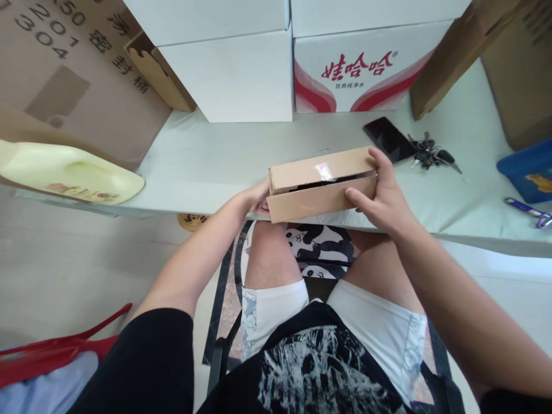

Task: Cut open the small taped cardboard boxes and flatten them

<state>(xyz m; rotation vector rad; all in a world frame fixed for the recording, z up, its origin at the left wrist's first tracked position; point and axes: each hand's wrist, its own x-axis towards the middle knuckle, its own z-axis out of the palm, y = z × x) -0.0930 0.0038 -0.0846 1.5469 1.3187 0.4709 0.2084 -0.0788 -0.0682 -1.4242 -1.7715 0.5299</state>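
A small brown cardboard box (321, 184) is held between my two hands above the front edge of the table. Along its near side a lid flap stands slightly ajar, with a dark gap, and a piece of clear tape (324, 171) sticks to its top. My left hand (260, 197) grips the box's left end, its fingers mostly hidden behind and beneath it. At the right end, my right hand (382, 187) is closed round the box, thumb on the near face and fingers over the far corner.
White cartons (248, 75) and a red-printed carton (356, 75) stand at the back. A phone (389, 140) and keys (429, 152) lie to the right, beyond them a blue container (528, 169) and a purple pen (528, 211). A pale yellow bottle (73, 172) is at left, by a large carton (77, 86).
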